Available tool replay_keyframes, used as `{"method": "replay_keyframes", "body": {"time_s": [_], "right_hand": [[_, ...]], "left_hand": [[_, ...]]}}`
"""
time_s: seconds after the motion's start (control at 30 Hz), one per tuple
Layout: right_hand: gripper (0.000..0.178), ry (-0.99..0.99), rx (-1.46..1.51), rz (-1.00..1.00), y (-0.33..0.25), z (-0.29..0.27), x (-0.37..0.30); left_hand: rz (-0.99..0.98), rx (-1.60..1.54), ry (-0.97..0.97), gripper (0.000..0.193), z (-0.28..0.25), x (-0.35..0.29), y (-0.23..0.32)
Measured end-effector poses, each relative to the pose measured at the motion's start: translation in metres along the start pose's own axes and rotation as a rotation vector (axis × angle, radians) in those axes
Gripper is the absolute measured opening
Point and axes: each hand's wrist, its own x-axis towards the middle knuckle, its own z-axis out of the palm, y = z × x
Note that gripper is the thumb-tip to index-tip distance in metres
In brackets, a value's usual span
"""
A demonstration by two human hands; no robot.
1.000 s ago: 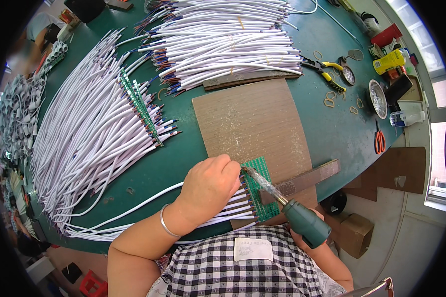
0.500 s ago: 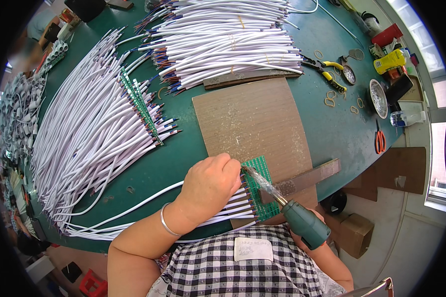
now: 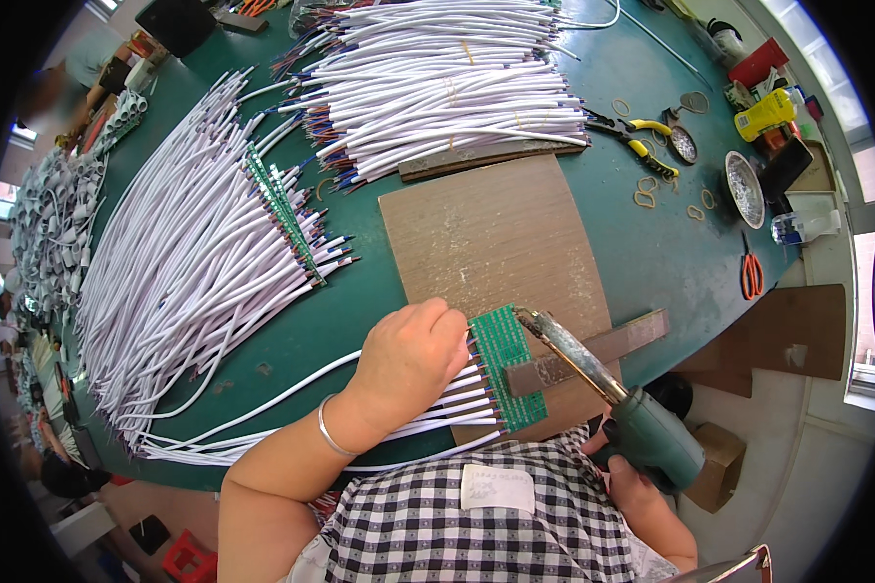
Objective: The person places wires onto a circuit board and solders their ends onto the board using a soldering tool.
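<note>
Beside the left hand [image 3: 413, 355], pinched around a white cable [image 3: 331, 365], a circuit board [image 3: 501, 342] is presumably steadied by an overlying bar [image 3: 620, 341], a soldering gun [image 3: 648, 428] being grasped by the right hand [image 3: 634, 486].

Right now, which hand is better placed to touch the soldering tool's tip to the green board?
Probably the right hand: it holds the soldering tool, whose tip is by the far right corner of the green board. The left hand is curled at the board's left edge.
</note>
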Motion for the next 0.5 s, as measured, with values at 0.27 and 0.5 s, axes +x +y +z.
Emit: {"method": "replay_keyframes", "body": {"time_s": [0.27, 0.5], "right_hand": [[0.053, 0.004, 0.115, -0.114, 0.014, -0.001, -0.001], [0.031, 0.042, 0.091, -0.088, 0.014, 0.003, 0.007]], "left_hand": [[-0.002, 0.086, -0.051, 0.016, -0.026, -0.036, 0.009], [-0.175, 0.034, -0.051, 0.011, -0.02, -0.053, 0.004]]}}
